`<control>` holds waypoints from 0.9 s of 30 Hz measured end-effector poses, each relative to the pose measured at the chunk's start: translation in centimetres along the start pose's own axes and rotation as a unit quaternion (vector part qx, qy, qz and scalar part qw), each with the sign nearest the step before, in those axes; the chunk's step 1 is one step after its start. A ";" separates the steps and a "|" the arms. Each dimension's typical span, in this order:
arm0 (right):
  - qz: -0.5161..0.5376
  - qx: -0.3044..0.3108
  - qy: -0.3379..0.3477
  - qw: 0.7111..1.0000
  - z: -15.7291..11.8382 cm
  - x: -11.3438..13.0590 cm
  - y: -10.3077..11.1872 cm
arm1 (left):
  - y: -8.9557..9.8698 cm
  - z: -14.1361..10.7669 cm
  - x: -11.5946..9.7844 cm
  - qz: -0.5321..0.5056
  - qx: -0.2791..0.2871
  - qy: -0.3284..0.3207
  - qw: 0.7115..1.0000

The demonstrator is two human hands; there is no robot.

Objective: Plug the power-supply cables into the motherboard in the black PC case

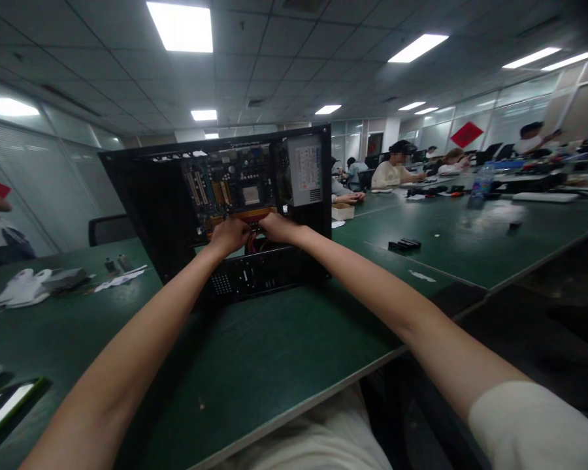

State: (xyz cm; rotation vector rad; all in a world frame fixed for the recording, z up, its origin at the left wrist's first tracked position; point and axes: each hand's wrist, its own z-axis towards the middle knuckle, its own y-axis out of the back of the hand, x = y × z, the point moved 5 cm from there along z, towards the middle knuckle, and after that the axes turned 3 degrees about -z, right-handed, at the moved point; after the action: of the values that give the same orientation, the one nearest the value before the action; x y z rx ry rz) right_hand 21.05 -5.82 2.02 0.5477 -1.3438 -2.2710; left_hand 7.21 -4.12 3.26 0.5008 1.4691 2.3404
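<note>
An open black computer case (147, 202) stands on the green table, its inside facing me. The motherboard (238, 176) shows in it, with a silver power supply (306, 170) at the upper right. Both my hands reach to the board's lower edge, close together. My left hand (230, 236) is closed with its fingertips by an orange-red strip (252, 215) on the board. My right hand (278, 228) is closed beside it, at the same strip. Red and black cables (251, 245) hang just below the fingers. What the fingertips pinch is hidden.
White gloves (22, 287), a grey box (66, 279) and paper (120, 279) lie left. Black parts (404, 245), a paper scrap (422, 276) and a water bottle (483, 179) are right. Beyond the case, several people sit working. The table edge (323, 399) runs before me.
</note>
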 end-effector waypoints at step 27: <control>-0.101 0.046 -0.076 0.991 0.2 -0.7 0.1 | -0.5 0.8 0.4 -0.043 -0.006 -0.023 0.999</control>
State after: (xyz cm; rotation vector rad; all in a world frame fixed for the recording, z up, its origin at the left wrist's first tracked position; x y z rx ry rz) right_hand 21.54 -5.37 2.29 0.5744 -1.5344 -2.4670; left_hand 7.28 -3.09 3.19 0.4758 1.4270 2.2535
